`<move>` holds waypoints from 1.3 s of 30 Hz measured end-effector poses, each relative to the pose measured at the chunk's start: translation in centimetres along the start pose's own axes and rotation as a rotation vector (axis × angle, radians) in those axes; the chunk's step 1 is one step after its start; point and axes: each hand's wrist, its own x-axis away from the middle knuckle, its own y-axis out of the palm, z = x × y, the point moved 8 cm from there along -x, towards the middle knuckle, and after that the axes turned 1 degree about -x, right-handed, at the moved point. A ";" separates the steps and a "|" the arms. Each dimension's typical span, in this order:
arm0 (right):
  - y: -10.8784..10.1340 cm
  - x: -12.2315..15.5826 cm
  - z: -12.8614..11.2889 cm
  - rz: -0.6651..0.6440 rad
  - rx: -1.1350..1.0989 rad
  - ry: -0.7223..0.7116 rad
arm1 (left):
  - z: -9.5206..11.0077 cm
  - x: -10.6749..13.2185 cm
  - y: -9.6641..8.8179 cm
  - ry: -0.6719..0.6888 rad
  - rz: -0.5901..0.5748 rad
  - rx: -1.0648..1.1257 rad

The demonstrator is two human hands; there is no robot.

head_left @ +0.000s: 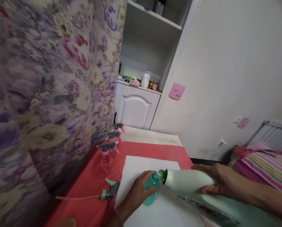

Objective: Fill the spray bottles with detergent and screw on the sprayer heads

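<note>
My left hand [138, 190] is wrapped round a small teal spray bottle [151, 189] standing on a white cloth [150, 167]. My right hand [216, 183] grips a large pale green jug [195, 187], which is tipped on its side. The jug's white neck meets a green funnel [161, 174] set in the teal bottle's mouth. A loose grey and green spray head [111, 190] with a long thin tube lies on the red table cover [89, 198] just left of my left hand.
Three clear spray bottles [110, 148] with pink and grey triggers stand along a floral curtain [48, 88] on the left. A white cupboard [136, 105] with jars on top is behind. Striped bedding [266, 167] lies at the right.
</note>
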 end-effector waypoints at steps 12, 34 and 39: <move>-0.5 0.0 -0.7 -0.018 0.020 0.015 | -0.3 0.1 0.1 0.004 -0.008 -0.003; -0.4 -0.4 0.1 -0.002 0.049 -0.014 | 0.0 0.0 0.0 -0.015 -0.006 -0.037; -0.5 -0.4 0.1 -0.006 0.051 -0.019 | 0.2 0.0 0.1 -0.027 -0.009 -0.040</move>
